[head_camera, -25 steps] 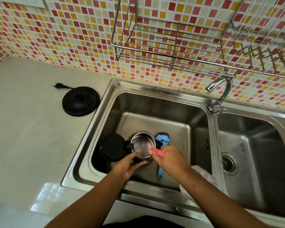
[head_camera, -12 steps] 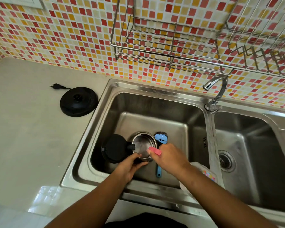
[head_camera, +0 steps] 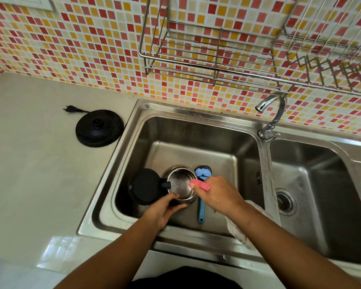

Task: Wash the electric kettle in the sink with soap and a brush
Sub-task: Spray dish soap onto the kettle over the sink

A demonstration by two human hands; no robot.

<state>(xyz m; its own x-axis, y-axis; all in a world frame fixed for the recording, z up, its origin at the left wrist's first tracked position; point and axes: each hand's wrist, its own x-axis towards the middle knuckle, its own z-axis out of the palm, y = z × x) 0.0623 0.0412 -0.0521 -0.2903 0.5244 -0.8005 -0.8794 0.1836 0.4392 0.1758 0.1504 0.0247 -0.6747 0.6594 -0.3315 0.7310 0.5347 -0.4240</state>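
Barely changed: right hand (head_camera: 219, 195) still pinches pink soap bar (head_camera: 200, 184) at kettle (head_camera: 180, 183) rim, left hand (head_camera: 165, 209) grips kettle. Soaping continues; brush (head_camera: 201, 211) beside kettle untouched.

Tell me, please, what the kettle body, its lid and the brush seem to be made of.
Kettle body: apparently stainless steel, its inside bright and reflective. Lid: matte black with no glare, probably plastic. Brush: glossy blue handle, likely plastic; its dark head is too small to judge.
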